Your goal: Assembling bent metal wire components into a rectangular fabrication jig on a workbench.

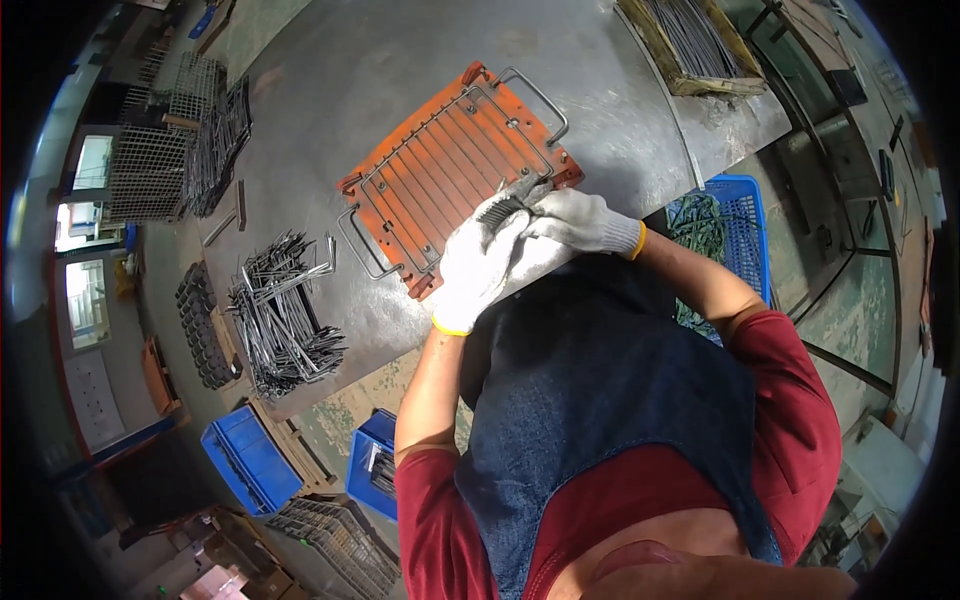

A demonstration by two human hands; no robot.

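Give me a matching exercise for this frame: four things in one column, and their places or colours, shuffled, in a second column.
Things:
1. jig plate
2. pile of bent wire pieces
3. blue basket
4. bundle of short wires

Places or colours:
A. off the table's edge, on the person's right
B. orange, flat on the metal table, thin rods laid across it
C. held between the gloved left hand and right hand
D. loose on the table, left of the plate

Pairs: 1-B, 2-D, 3-A, 4-C

2 gloved hands [478, 262] [577, 218] together, fingers curled
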